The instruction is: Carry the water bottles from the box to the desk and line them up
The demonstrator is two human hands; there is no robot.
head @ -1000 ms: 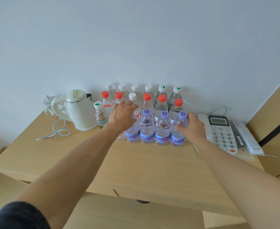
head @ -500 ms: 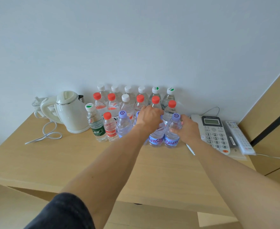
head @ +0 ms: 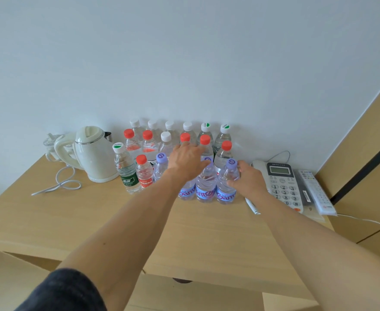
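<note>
Several water bottles stand in rows on the wooden desk [head: 207,232] against the wall: white caps at the back, red-cap bottles [head: 204,140] in the middle, purple-cap bottles [head: 205,189] in front. A green-label bottle [head: 126,169] and a red-label bottle [head: 144,173] stand at the front row's left end. My left hand [head: 186,160] lies palm down over a purple-cap bottle, fingers stretched toward the red caps. My right hand [head: 248,179] grips the rightmost purple-cap bottle [head: 226,187] from its right side. The box is out of view.
A cream electric kettle [head: 92,153] with a white cord [head: 58,185] stands at the left of the bottles. At the right sit a desk phone [head: 283,185] and a remote control [head: 314,191]. A wooden panel rises at the far right.
My left hand has moved from the front row's left end to its middle, uncovering the red-label and one purple-cap bottle, and its fingers have spread. My right hand stays on the rightmost bottle.
</note>
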